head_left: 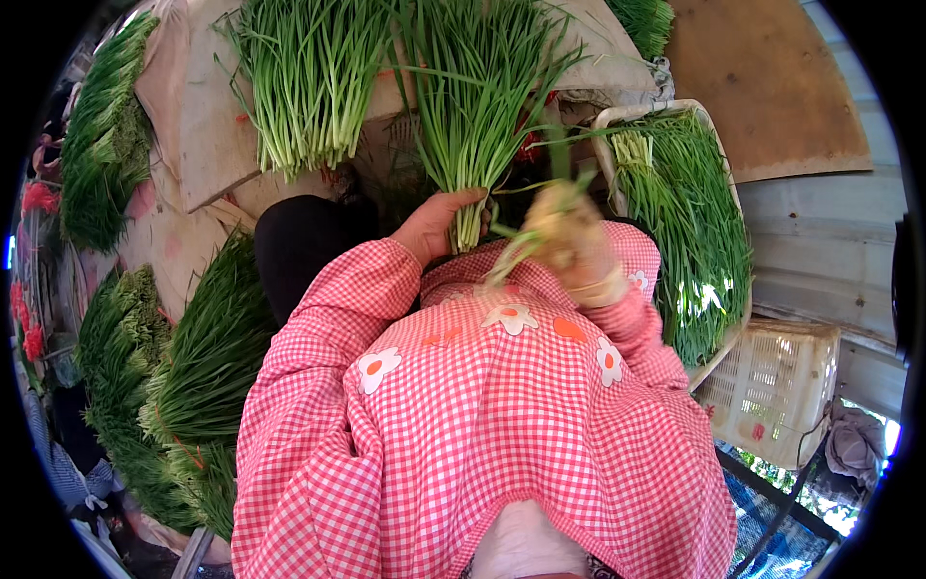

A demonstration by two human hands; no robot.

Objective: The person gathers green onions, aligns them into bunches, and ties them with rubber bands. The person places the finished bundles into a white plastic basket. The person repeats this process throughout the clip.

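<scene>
My left hand [439, 222] is closed round the pale lower stems of an upright bunch of garlic chives [477, 116]. The green leaves of that bunch fan out upward, away from me. Just right of it, my right hand [576, 241] is smeared by motion and looks gloved or soiled. A few loose chive leaves [518, 254] stick out of it on both sides, so it appears closed on them; its separate fingers cannot be made out.
Another chive bunch [313, 87] lies on a board ahead to the left. A white crate [735, 183] full of chives stands on my right, with a slatted plastic basket [772, 396] behind it. Chive heaps [207, 347] line my left. A brown board [762, 87] lies far right.
</scene>
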